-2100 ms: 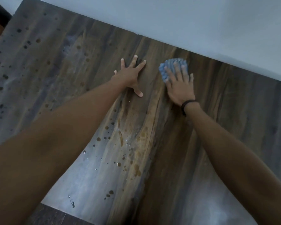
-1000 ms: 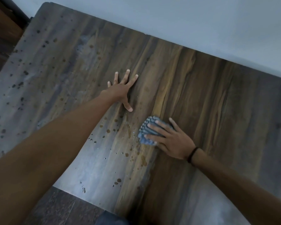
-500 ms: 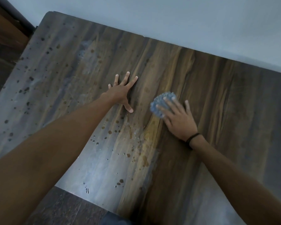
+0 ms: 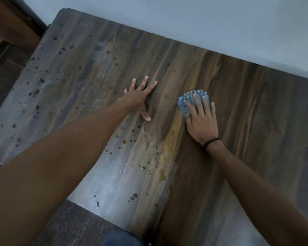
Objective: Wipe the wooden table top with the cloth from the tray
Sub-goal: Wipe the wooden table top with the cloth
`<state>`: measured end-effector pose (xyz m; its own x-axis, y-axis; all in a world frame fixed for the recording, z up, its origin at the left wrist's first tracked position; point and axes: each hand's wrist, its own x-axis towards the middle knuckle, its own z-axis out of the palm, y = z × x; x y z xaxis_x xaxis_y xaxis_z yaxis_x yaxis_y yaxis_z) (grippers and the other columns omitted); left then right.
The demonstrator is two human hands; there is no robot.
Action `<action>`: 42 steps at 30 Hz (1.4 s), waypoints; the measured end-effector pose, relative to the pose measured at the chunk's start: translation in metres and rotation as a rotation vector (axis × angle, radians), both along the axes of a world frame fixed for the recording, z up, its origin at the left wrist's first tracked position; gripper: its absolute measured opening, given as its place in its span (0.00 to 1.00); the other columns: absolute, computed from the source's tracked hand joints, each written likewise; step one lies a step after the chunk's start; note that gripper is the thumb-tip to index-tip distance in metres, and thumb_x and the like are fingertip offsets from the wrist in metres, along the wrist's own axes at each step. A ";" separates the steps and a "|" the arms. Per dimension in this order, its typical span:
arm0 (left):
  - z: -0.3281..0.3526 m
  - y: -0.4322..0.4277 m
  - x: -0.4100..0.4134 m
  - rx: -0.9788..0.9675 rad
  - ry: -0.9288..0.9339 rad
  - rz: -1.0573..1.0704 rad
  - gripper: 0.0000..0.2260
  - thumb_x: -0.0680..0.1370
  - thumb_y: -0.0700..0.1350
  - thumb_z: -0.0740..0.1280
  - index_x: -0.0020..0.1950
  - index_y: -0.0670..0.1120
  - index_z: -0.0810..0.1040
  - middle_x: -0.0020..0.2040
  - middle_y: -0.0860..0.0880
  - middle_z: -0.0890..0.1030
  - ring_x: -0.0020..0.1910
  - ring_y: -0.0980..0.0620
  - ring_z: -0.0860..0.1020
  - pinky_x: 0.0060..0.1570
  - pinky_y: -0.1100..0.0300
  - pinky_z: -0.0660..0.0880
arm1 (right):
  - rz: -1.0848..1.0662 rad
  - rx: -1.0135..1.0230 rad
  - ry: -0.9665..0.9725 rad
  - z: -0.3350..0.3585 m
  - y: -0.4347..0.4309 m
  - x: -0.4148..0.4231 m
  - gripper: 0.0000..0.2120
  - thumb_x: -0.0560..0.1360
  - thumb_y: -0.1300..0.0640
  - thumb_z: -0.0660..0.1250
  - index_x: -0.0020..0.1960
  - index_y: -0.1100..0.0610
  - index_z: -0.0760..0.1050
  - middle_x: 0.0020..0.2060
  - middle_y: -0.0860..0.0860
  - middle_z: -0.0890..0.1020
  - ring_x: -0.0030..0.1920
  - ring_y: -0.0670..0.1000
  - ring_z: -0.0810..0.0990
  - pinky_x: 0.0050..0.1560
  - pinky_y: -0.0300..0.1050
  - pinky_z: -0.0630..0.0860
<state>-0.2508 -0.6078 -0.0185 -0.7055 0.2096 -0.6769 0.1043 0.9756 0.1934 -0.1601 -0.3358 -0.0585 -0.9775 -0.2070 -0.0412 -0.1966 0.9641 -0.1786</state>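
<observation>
A: Left hand (image 4: 138, 100)?
B: Flat on the table (image 4: 256, 103), fingers spread wide, holding nothing.
A: Right hand (image 4: 202, 121)?
B: Fingers straight, pressing the blue cloth (image 4: 188, 96) onto the wood.
A: Cloth position?
B: 3 o'clock from the left hand, apart from it. Brown drops (image 4: 124, 141) at its 6 o'clock.

Blue ribbed cloth (image 4: 188, 95) flat on streaky, droplet-spotted wooden table top (image 4: 247, 112)

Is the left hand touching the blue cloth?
Apart. The head view shows a strip of bare table between the left hand, flat on the wood, and the cloth, which lies under the right hand.
</observation>
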 end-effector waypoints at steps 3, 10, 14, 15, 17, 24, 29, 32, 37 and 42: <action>-0.002 -0.004 -0.001 0.009 -0.002 0.007 0.69 0.56 0.58 0.84 0.78 0.64 0.33 0.78 0.54 0.27 0.76 0.36 0.29 0.69 0.26 0.45 | 0.324 0.055 -0.028 -0.007 -0.022 0.073 0.28 0.84 0.46 0.49 0.82 0.48 0.53 0.82 0.53 0.54 0.81 0.60 0.49 0.78 0.66 0.53; -0.005 -0.004 0.001 0.033 0.002 -0.006 0.70 0.56 0.59 0.84 0.78 0.64 0.32 0.78 0.54 0.27 0.76 0.35 0.29 0.69 0.25 0.45 | 0.285 0.048 -0.054 -0.003 -0.009 0.040 0.26 0.84 0.43 0.50 0.81 0.41 0.52 0.81 0.49 0.55 0.81 0.56 0.51 0.76 0.69 0.55; -0.002 -0.007 0.006 0.043 0.026 -0.031 0.68 0.57 0.61 0.83 0.79 0.62 0.34 0.79 0.52 0.29 0.76 0.34 0.31 0.69 0.26 0.46 | -0.024 -0.001 -0.056 -0.002 -0.044 0.042 0.27 0.83 0.40 0.52 0.81 0.44 0.56 0.81 0.51 0.55 0.81 0.59 0.50 0.77 0.68 0.52; 0.000 -0.008 0.008 0.042 0.035 -0.033 0.67 0.58 0.62 0.82 0.80 0.61 0.34 0.79 0.52 0.29 0.77 0.34 0.31 0.70 0.26 0.46 | 0.095 0.015 -0.058 -0.005 -0.053 0.071 0.27 0.83 0.40 0.52 0.81 0.44 0.56 0.82 0.51 0.55 0.81 0.59 0.49 0.76 0.68 0.54; 0.000 -0.013 0.017 0.055 0.041 -0.048 0.65 0.60 0.63 0.81 0.80 0.60 0.35 0.79 0.51 0.30 0.77 0.35 0.31 0.72 0.27 0.46 | 0.396 -0.009 -0.075 -0.008 -0.060 0.141 0.26 0.84 0.41 0.52 0.81 0.44 0.58 0.82 0.50 0.55 0.81 0.58 0.49 0.77 0.66 0.53; 0.002 -0.035 0.060 0.014 -0.023 -0.139 0.65 0.61 0.60 0.82 0.79 0.62 0.33 0.78 0.53 0.26 0.75 0.38 0.26 0.68 0.25 0.41 | 0.094 -0.011 -0.086 -0.002 -0.057 0.131 0.24 0.85 0.43 0.50 0.81 0.39 0.54 0.81 0.48 0.56 0.82 0.55 0.50 0.77 0.68 0.52; -0.002 -0.047 0.079 0.002 -0.036 -0.102 0.65 0.61 0.58 0.82 0.78 0.64 0.32 0.77 0.55 0.25 0.76 0.38 0.28 0.68 0.24 0.43 | 0.385 -0.033 -0.068 -0.013 -0.100 0.213 0.25 0.85 0.45 0.52 0.81 0.42 0.55 0.81 0.51 0.55 0.81 0.59 0.50 0.77 0.68 0.54; -0.002 -0.046 0.081 0.017 -0.019 -0.091 0.65 0.62 0.57 0.82 0.79 0.62 0.33 0.78 0.54 0.27 0.76 0.38 0.29 0.68 0.24 0.44 | 0.682 0.026 -0.069 -0.011 -0.078 0.215 0.24 0.85 0.45 0.50 0.81 0.41 0.55 0.81 0.49 0.56 0.81 0.57 0.51 0.78 0.67 0.53; 0.002 -0.046 0.093 0.041 -0.008 -0.088 0.64 0.62 0.58 0.82 0.80 0.60 0.36 0.79 0.53 0.29 0.77 0.38 0.30 0.69 0.25 0.43 | 0.012 -0.034 -0.070 0.002 -0.087 0.161 0.24 0.85 0.46 0.52 0.81 0.40 0.56 0.81 0.48 0.56 0.81 0.56 0.51 0.77 0.68 0.52; -0.002 -0.046 0.124 0.052 -0.046 -0.089 0.66 0.61 0.61 0.82 0.79 0.60 0.33 0.78 0.53 0.26 0.76 0.38 0.28 0.70 0.27 0.41 | 0.686 -0.022 -0.093 -0.013 -0.094 0.245 0.26 0.84 0.47 0.55 0.81 0.42 0.55 0.82 0.50 0.54 0.81 0.58 0.49 0.78 0.66 0.52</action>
